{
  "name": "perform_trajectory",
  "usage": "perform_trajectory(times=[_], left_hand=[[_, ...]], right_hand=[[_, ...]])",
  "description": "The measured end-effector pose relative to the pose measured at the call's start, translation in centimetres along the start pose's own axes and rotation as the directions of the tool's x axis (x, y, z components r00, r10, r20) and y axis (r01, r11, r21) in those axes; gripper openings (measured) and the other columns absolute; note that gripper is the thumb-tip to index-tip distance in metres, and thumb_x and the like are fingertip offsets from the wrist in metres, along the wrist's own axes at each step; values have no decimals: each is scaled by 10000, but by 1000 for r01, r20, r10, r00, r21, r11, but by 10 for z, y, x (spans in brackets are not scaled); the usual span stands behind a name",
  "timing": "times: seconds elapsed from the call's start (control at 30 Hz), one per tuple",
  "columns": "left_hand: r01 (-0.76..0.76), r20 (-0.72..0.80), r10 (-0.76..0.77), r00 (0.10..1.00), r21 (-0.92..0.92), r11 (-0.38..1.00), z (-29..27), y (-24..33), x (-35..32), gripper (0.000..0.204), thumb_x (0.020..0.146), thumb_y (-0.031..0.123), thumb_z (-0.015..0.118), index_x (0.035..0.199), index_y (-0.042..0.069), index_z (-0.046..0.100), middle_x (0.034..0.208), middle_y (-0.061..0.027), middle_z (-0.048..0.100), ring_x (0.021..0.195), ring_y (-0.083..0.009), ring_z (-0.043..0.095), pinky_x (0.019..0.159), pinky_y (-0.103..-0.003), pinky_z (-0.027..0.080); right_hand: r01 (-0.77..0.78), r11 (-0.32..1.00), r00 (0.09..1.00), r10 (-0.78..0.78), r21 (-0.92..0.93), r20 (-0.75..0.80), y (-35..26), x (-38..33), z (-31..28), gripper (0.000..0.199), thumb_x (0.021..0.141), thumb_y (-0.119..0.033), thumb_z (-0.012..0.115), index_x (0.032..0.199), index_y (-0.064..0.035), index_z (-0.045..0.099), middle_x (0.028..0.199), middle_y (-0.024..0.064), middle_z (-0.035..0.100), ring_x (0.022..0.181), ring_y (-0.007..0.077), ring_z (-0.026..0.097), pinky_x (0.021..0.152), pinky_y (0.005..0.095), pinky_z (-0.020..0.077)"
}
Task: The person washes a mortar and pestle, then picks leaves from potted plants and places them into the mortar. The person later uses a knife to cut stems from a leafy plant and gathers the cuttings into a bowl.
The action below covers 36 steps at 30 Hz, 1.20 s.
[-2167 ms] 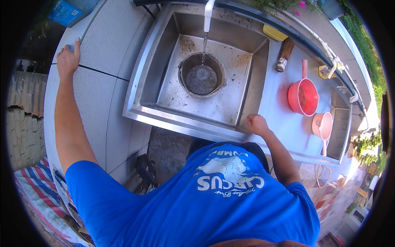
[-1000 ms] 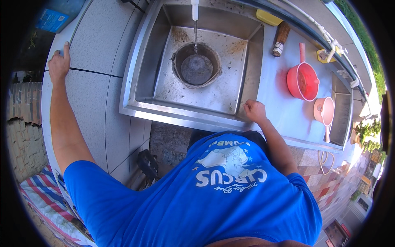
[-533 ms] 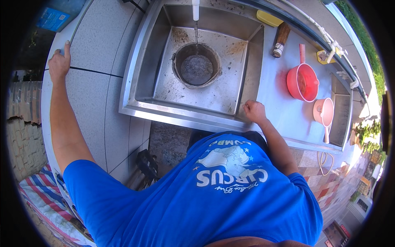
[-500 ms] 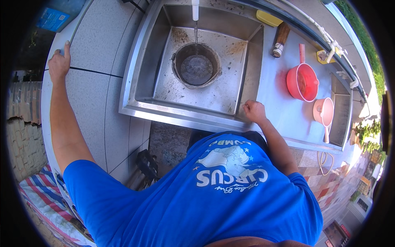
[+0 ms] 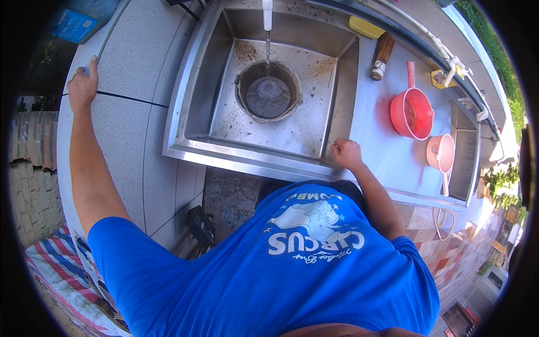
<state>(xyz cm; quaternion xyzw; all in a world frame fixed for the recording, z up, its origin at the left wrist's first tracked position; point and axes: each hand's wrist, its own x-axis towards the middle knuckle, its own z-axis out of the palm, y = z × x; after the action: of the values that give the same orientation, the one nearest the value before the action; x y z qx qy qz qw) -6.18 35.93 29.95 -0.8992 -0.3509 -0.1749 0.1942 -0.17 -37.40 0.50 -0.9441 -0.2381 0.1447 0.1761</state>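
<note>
My left hand (image 5: 83,87) rests on the outer edge of the pale speckled counter (image 5: 120,126), thumb stretched out and the other fingers partly bent at the edge. It holds nothing that I can see. My right hand (image 5: 345,153) lies loosely curled on the near right rim of the steel sink (image 5: 236,153), with nothing visible in its fingers. Inside the sink stands a dark round bucket (image 5: 242,101) with a worn rim. Water (image 5: 268,50) runs from a white tap spout (image 5: 267,16) into it, and the water inside is rippled.
Right of the basin, a red long-handled dipper (image 5: 412,115) and a pink dipper (image 5: 441,153) sit on the steel top. A wooden-handled tool (image 5: 383,55) and a yellow container (image 5: 366,26) lie behind. A blue container (image 5: 73,25) stands at far left.
Water keeps running into the bucket. Both hands stay in place, and the view has shifted very slightly.
</note>
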Motion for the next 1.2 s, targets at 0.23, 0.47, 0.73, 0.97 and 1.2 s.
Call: perform_trajectory(times=[0.23,0.47,0.73,0.97,1.2], left_hand=[[-16,-19,16,1000,18,1000,-1,-1,0,884,971,706,386,1217,-94,671,1132,-327,684,1149,-458,641,1033,-491,484],[-52,-53,53,997,17,999,-2,0,-2,889,978,699,377,1201,-110,670,1112,-335,686,1109,-461,654,1035,-494,471],[-36,-33,36,999,0,999,-4,3,-4,881,984,688,372,1199,-113,670,1125,-344,677,1130,-464,643,1034,-498,469],[-33,14,33,999,15,999,2,-3,2,843,988,666,393,1212,-97,671,1144,-332,677,1112,-492,630,1014,-534,472],[-6,-27,6,1000,-16,1000,-4,7,-5,806,988,652,414,1171,-86,682,1141,-317,674,1106,-495,610,976,-550,486]], right_hand=[[-3,1000,1000,3,10,20,1,1,-1,215,879,-286,680,845,-74,700,817,155,718,788,370,702,713,488,558],[13,1000,1000,-13,8,6,1,0,0,208,871,-274,684,843,-69,698,817,155,718,790,373,701,718,488,558],[9,1000,1000,-9,13,18,2,0,1,196,881,-263,676,840,-74,702,792,148,714,775,361,700,726,472,556],[-11,1000,996,13,-25,89,1,3,-5,226,881,-303,676,872,-79,709,846,157,730,807,367,708,735,481,564],[-30,998,986,38,-51,161,-3,4,-8,248,888,-327,664,894,-84,719,871,163,734,831,367,711,753,481,568]])
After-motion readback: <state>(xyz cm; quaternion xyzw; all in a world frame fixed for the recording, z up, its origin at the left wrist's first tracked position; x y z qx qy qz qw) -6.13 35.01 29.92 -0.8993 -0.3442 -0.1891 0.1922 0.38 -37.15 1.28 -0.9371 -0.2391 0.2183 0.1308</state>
